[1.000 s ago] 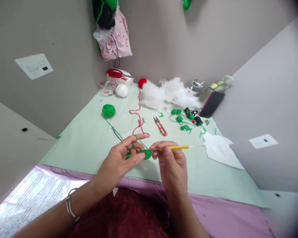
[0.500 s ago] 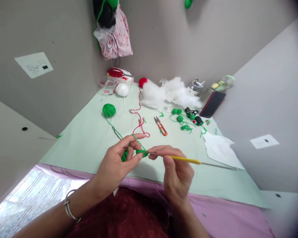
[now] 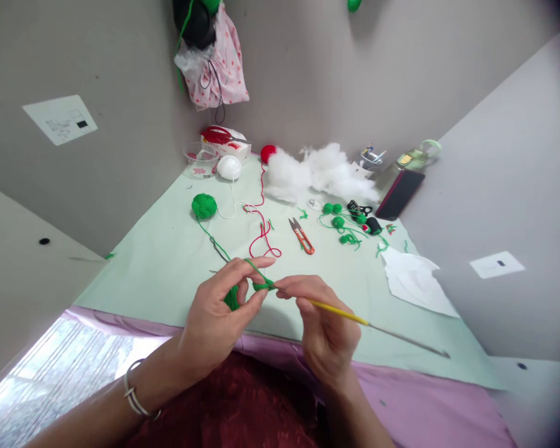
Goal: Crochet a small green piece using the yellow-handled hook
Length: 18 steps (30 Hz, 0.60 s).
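Observation:
Between the thumb and fingers of my left hand (image 3: 219,311) is a small green crochet piece (image 3: 262,285), with green yarn passing over the raised index finger. That strand leads back to a green yarn ball (image 3: 204,206) on the table. My right hand (image 3: 329,323) is closed around the yellow grip of a crochet hook (image 3: 340,311). The hook's front tip meets the crochet piece, while its metal rear end slants down to the right. More green yarn (image 3: 232,298) shows behind my left fingers.
Orange thread snips (image 3: 301,236) lie ahead of my hands, beside loose red yarn (image 3: 263,230). Farther back are white stuffing (image 3: 317,174), a white yarn ball (image 3: 229,167) and red scissors (image 3: 219,135) on a box. Small green balls (image 3: 338,223), a phone (image 3: 404,194) and white paper (image 3: 415,280) are at right.
The crochet hook has tilted, its rear end swinging downward. My right hand has shifted slightly left, and the crochet piece has moved a little left with my left fingers.

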Available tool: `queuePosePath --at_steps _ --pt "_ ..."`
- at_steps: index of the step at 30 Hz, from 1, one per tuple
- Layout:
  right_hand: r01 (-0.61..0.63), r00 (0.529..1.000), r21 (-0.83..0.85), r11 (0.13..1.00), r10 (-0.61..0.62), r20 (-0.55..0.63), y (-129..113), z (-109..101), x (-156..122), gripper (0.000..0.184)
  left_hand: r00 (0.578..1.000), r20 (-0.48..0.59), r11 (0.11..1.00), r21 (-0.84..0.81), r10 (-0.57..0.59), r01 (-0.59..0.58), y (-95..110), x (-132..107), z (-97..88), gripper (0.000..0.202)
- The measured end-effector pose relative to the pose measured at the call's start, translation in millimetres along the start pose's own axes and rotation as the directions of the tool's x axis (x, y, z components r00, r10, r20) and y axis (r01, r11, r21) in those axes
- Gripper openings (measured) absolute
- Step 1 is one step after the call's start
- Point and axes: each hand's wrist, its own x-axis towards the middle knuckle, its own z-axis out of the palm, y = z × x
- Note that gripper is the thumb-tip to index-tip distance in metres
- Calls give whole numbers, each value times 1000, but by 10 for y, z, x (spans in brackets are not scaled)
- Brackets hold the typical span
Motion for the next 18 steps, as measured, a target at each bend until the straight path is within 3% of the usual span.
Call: queuePosePath --at_steps 2,6,10,14,18 --pt "57 998 -43 997 -57 9 49 34 -47 30 999 -23 999 21 25 -24 -24 -16 18 33" --pt "138 987 -8 990 -138 -85 131 93 -124 30 993 -41 994 -42 -106 105 -22 -20 16 35" --pt "13 994 75 997 -4 -113 94 105 -78 25 988 -29 984 -95 -155 151 17 1 2 35" --pt "26 988 96 995 -11 -154 48 141 -8 20 978 13 965 -165 -206 205 3 40 1 39" --pt "-164 945 357 920 250 -212 64 166 58 21 953 162 913 -284 -257 294 -48 77 -26 40"
